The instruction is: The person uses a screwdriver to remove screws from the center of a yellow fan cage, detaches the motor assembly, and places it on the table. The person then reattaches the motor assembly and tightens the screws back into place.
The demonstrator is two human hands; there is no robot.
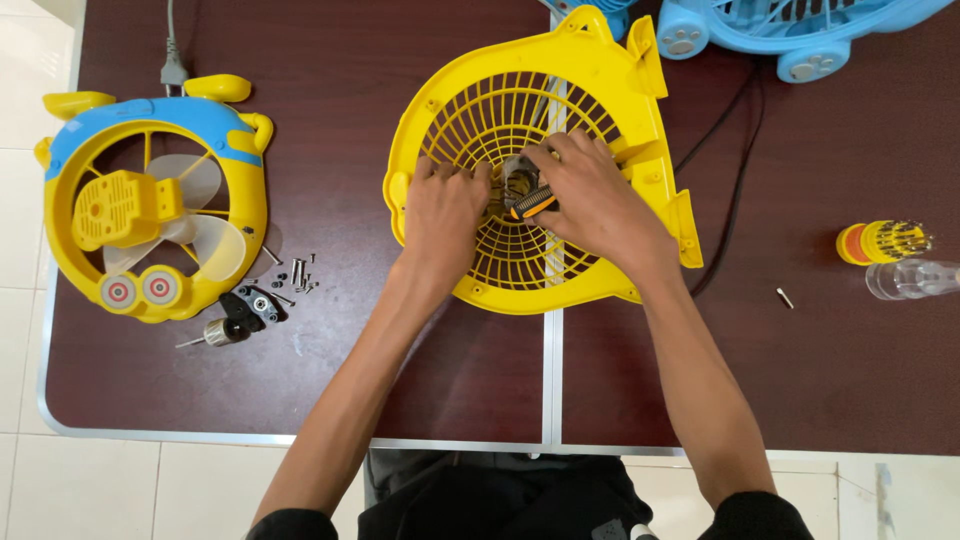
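Observation:
A yellow fan grille housing (600, 80) lies flat on the dark brown table (330, 120). My left hand (443, 210) presses on the grille near its centre, fingers curled over the ribs. My right hand (595, 195) is closed around an orange-and-black screwdriver (533, 205), whose tip points at a small metal motor part (519, 178) at the grille's hub. Both hands nearly touch over the hub, which they partly hide.
A blue-and-yellow fan half with clear blades (150, 210) lies at left, with loose screws (300, 272) and a small black motor piece (250, 308) beside it. A blue fan (790, 30) and black cable (740, 170) are at top right. A bit holder (880, 242), clear cap (915, 278) lie right.

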